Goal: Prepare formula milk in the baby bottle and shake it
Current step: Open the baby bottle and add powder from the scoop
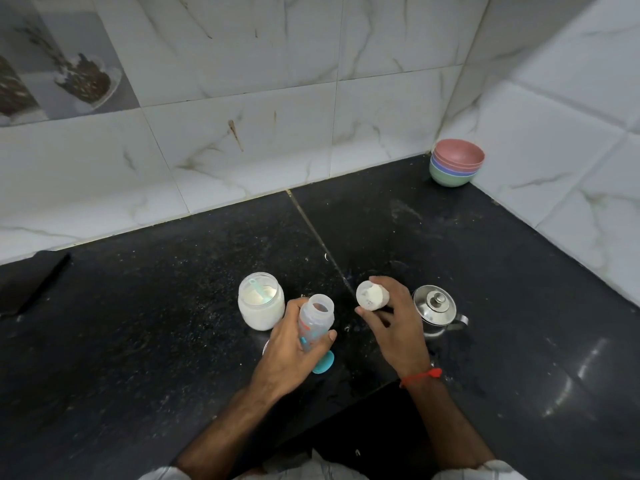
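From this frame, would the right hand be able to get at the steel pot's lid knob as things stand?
Probably not without first setting something down. The right hand is beside the steel pot with nothing between them, and the lid knob is uncovered, but its fingers already hold the white nipple cap.

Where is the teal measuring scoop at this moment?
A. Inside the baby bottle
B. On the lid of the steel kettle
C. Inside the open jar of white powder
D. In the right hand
C: the teal scoop lies in the powder of the open jar, left of the baby bottle that the left hand holds; the right hand holds a white cap.
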A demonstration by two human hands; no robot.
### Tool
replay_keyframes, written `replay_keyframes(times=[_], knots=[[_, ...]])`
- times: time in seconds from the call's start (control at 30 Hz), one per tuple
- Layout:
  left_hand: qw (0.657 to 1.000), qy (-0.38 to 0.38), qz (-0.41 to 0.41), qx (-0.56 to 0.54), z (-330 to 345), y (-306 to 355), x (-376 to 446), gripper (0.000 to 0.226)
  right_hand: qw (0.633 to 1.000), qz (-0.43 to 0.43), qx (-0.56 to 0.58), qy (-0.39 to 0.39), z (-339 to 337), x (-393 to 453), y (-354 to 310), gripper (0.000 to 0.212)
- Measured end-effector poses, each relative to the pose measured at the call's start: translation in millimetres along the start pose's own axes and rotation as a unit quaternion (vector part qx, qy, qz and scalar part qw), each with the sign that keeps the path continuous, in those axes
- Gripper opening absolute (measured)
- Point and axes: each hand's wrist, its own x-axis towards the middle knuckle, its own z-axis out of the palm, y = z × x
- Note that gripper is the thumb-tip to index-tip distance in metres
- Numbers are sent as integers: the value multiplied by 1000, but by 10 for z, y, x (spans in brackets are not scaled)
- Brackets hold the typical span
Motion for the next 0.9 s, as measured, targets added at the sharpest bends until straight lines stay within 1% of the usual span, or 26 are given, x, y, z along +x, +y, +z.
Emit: replay_keyframes(times=[0.07,0.13,0.23,0.37,0.47,0.57,0.63,0.7,0.8,0.9], knots=[[1000,-2,1,4,8,6,14,48,999,-11,-26,-14,-7,-2,59,70],[1000,-2,3,6,6,28,16,50,998,14,-45,-29,17,-58,180,71],[1000,1,8,11,-2,38,3,51,995,34,-92,-29,73,-200,351,62],[1000,-6,-2,9,7,12,-12,52,987,70,-123,-71,126,-362,472,57],[1000,-9,-11,15,10,19,-36,58,987,92,-117,-61,151,-427,514,53],[1000,-8,-18,16,23,30,-58,61,987,86,-123,-60,141,-434,523,52],[1000,-17,-22,9,30,33,-56,59,989,81,-114,-46,125,-413,517,53],[999,-21,-23,9,29,31,-54,57,993,79,-84,-31,107,-371,458,53],[1000,-18,-21,14,19,20,-54,57,994,105,33,-7,71,-319,266,53],[999,-23,-21,12,19,16,-42,54,984,122,133,8,9,-234,-14,55]])
